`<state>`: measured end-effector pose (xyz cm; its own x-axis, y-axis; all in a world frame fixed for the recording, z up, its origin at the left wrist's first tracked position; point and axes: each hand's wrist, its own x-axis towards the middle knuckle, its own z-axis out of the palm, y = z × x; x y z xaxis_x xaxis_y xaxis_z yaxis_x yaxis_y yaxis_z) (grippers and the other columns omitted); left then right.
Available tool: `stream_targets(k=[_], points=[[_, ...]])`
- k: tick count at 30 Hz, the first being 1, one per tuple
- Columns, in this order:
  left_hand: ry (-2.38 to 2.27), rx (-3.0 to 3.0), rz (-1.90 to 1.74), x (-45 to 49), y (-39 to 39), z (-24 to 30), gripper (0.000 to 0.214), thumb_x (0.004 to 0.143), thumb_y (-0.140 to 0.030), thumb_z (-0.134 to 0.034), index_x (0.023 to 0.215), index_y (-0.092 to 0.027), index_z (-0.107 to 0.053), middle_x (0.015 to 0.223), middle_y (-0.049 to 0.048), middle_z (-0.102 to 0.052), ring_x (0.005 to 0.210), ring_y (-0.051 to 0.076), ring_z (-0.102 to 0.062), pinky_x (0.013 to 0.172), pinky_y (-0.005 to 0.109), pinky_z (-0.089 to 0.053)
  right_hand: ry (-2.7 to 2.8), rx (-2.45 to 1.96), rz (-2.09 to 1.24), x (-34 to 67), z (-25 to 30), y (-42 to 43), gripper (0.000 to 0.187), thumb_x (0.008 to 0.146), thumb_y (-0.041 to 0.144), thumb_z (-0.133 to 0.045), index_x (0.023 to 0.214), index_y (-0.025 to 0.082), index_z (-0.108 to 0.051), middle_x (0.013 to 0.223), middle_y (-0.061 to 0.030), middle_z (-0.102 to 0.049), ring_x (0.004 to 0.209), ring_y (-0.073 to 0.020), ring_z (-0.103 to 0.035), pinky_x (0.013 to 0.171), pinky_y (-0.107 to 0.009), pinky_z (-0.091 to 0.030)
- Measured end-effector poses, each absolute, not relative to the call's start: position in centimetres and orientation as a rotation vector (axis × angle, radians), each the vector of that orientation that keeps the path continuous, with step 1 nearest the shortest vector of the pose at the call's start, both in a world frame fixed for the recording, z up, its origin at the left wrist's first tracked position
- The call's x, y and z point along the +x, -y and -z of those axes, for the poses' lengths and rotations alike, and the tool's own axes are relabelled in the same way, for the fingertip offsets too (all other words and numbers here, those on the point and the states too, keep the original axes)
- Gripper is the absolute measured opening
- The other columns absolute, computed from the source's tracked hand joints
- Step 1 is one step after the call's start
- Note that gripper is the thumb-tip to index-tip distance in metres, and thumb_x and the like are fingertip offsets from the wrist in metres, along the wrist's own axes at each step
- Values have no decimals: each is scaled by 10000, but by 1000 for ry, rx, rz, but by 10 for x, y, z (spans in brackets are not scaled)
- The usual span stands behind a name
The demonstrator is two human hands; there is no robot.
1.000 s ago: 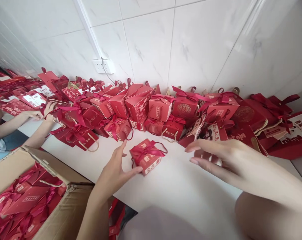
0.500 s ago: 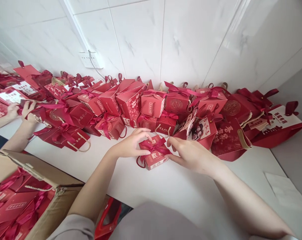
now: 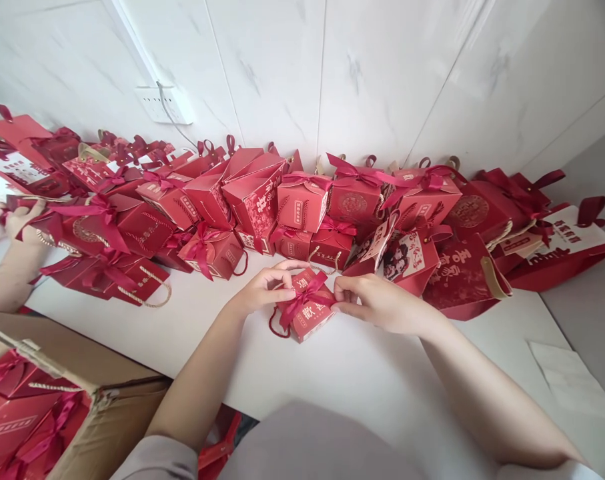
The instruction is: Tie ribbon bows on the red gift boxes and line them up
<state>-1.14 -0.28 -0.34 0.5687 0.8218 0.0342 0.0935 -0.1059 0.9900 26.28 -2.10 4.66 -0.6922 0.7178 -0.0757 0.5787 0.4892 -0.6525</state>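
Near left: open brown cardboard carton point(image 3: 115, 423). Centre, on flat white tabletop point(image 3: 372, 380): small red cardboard box point(image 3: 312, 322) with crimson fabric bow point(image 3: 308, 298), pinched at left by bare left hand point(image 3: 263, 288), at right by bare right hand point(image 3: 379, 303). Far right: red-and-white printed paper box point(image 3: 572, 243).

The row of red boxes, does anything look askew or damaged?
Yes: the red box with the wide beige strap, right of centre, sits askew, its strap at the right edge rather than on top. I see no clear damage.
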Motion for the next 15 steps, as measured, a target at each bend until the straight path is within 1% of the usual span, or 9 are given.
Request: stream_targets(k=[4, 6, 8, 10, 11, 13, 15], points=[[-759, 1420, -825, -7, 2, 8, 382, 794, -390, -716, 578, -161, -500, 1439, 119, -532, 1313, 352, -525, 1116, 548, -359, 2508, -1118, -966, 265, -45, 18, 128, 950, 227, -513, 823, 212, -507, 728, 31, -603, 616, -123, -506, 601, -240, -351], [-762, 1389, -840, -4, 1, 9, 397, 802, -395, -704, 571, -161, -482, 1428, 118, -542, 1295, 348, -537, 1114, 539, -362, 2512, -1161, -915, 267, -45, 17, 132, 960, 237, -501, 830, 218, -502, 727, 32, -613, 608, -125, -508, 591, -235, -348], [-797, 1399, -850, -2, 2, 10, 384, 816, -394, -687, 584, -164, -486, 1420, 118, -546, 1294, 344, -534, 1113, 533, -359, 2543, -1237, -827, 269, -45, 18, 130, 970, 248, -498, 842, 224, -504, 722, 33, -619, 605, -131, -530, 581, -233, -351], [-842, 1433, -864, -1, 2, 11, 354, 829, -385, -674, 610, -167, -501, 1424, 114, -541, 1300, 338, -525, 1116, 525, -352, 2578, -1360, -667, 268, -47, 22, 106, 977, 263, -507, 881, 222, -524, 753, 17, -637, 622, -150, -575, 563, -240, -361], [-862, 1452, -871, 0, 2, 11, 345, 832, -377, -672, 617, -167, -502, 1426, 113, -539, 1299, 335, -523, 1115, 519, -353, 2578, -1422, -545, 266, -49, 25, 95, 981, 274, -512, 912, 215, -540, 795, -4, -652, 658, -169, -604, 555, -248, -373], [-888, 1472, -885, 2, 3, 13, 337, 838, -363, -666, 624, -165, -497, 1425, 115, -538, 1281, 329, -534, 1098, 507, -370, 2538, -1469, -265, 259, -53, 34, 120, 991, 288, -513, 975, 188, -577, 929, -69, -672, 799, -221, -652, 575, -279, -426], [-897, 1467, -919, 4, 3, 16, 343, 852, -354, -652, 619, -163, -489, 1393, 122, -559, 1233, 316, -562, 1071, 490, -398, 2505, -1322, -89, 247, -54, 46, 169, 1005, 284, -495, 999, 166, -616, 1053, -116, -668, 945, -256, -649, 681, -329, -501]])
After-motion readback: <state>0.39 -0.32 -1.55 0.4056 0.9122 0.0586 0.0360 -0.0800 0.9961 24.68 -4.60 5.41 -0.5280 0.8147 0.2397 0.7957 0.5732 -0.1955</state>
